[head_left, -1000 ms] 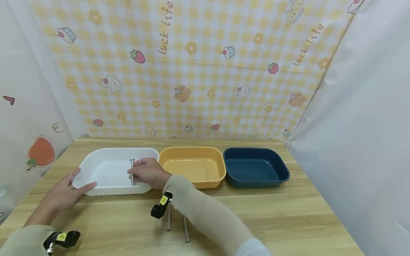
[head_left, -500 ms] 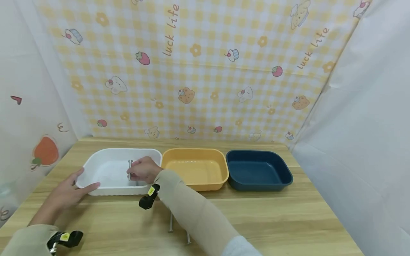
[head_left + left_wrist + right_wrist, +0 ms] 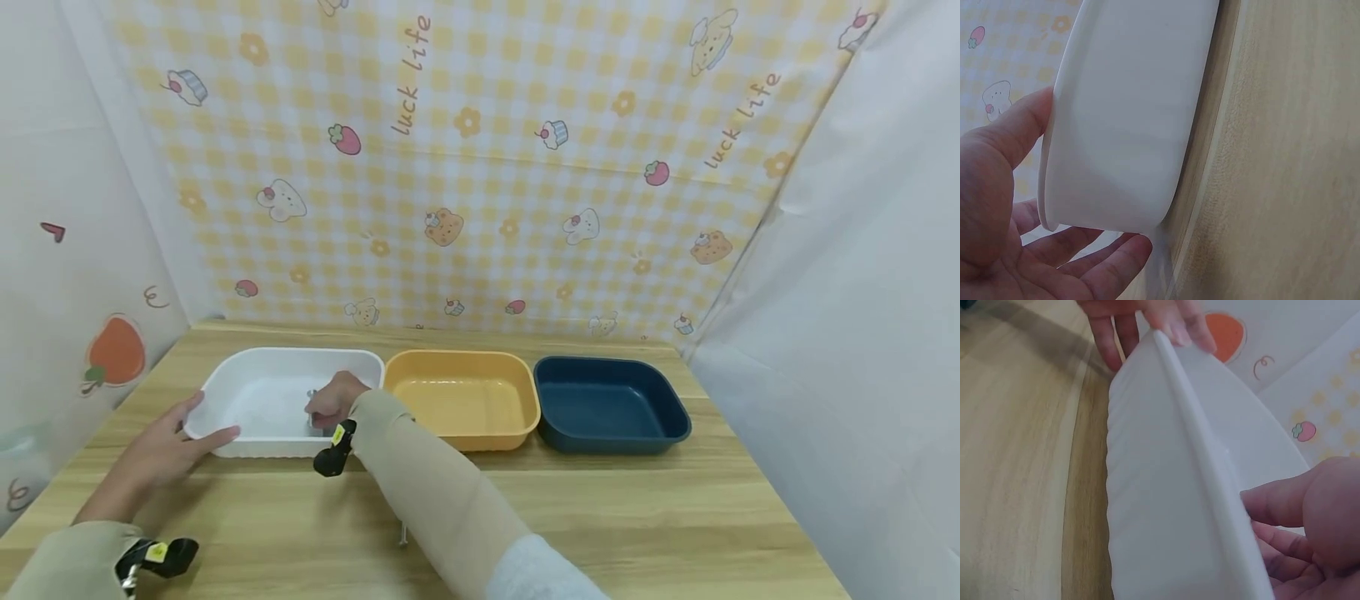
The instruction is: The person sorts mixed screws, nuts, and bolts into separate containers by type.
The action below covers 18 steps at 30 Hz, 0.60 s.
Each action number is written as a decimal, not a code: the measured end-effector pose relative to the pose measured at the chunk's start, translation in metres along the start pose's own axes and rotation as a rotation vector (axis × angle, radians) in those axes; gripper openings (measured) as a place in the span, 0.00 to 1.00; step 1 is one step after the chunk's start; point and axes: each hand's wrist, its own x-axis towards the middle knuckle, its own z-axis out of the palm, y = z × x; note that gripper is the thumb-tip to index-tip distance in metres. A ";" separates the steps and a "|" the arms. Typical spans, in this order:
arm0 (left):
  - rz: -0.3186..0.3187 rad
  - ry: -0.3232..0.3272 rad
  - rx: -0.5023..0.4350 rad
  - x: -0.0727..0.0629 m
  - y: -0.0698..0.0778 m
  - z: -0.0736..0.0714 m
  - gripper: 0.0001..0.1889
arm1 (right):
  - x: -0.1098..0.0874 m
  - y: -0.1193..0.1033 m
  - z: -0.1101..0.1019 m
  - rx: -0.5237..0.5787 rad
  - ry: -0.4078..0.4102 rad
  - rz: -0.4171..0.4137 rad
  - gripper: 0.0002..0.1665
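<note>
My left hand [image 3: 165, 446] grips the left front corner of a white plastic tray [image 3: 251, 400], with thumb at the rim and fingers around the end wall; the left wrist view shows the same hold on the tray [image 3: 1122, 119]. Low inside the tray's right half, my right hand [image 3: 333, 402] pinches a silver bolt [image 3: 311, 394], most of it covered by the fingers. From the right wrist, the right hand [image 3: 1310, 531] appears behind the tray's front wall, which hides the bolt. Another bolt [image 3: 403, 535] lies on the table, partly under the right forearm.
A yellow tray [image 3: 461, 440] stands against the white one, and a dark blue tray [image 3: 611, 442] stands right of it. All three sit on a wooden table [image 3: 637, 525]. Patterned cloth [image 3: 465, 175] hangs behind, with pale sheets at both sides.
My right hand has gone lower into the white tray with its bolt, which was upright and plainly visible before. The forearm now covers a second bolt on the table. The left hand keeps its hold.
</note>
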 end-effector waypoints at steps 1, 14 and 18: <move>-0.003 -0.001 0.001 0.000 0.000 0.000 0.56 | 0.001 0.000 0.000 -0.051 0.014 0.015 0.12; 0.003 -0.009 -0.001 -0.002 0.000 -0.001 0.56 | 0.011 0.005 0.007 -0.380 0.121 0.009 0.16; -0.015 -0.008 -0.014 -0.001 0.000 0.000 0.58 | 0.004 0.008 0.006 -0.465 0.134 -0.032 0.17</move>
